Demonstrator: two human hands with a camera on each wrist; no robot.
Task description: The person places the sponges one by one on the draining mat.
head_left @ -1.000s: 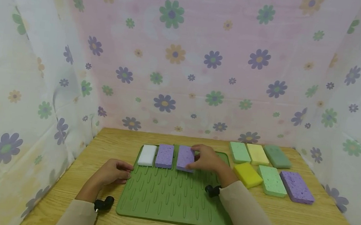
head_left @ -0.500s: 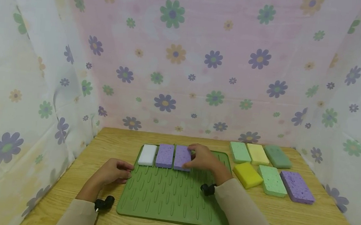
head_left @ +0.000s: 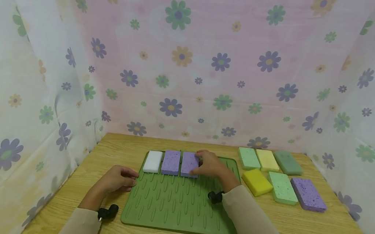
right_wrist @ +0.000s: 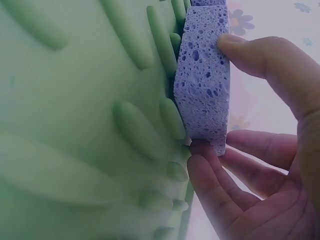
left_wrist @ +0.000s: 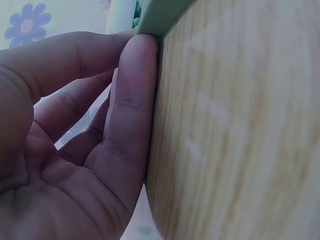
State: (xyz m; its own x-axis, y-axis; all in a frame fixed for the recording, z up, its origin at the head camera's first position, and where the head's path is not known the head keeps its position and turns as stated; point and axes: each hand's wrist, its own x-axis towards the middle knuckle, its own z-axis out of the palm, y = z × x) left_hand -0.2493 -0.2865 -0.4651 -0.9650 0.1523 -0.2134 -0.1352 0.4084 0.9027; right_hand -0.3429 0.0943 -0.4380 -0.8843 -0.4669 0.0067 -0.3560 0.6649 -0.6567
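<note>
right hand (head_left: 211, 165) pinching purple sponge (head_left: 189, 164) between thumb and fingers, on far row of mat (head_left: 180, 204), long axis pointing away, just beside second purple sponge (head_left: 171, 162). left hand (head_left: 118, 179) further off, relaxed, fingertips touching left mat edge.

Right hand (head_left: 211, 165) covers the right edge of the third sponge (head_left: 189, 164). Green mat (left_wrist: 157, 15) cut off at top edge of left wrist view. Both forearms run off the head view's bottom edge.
</note>
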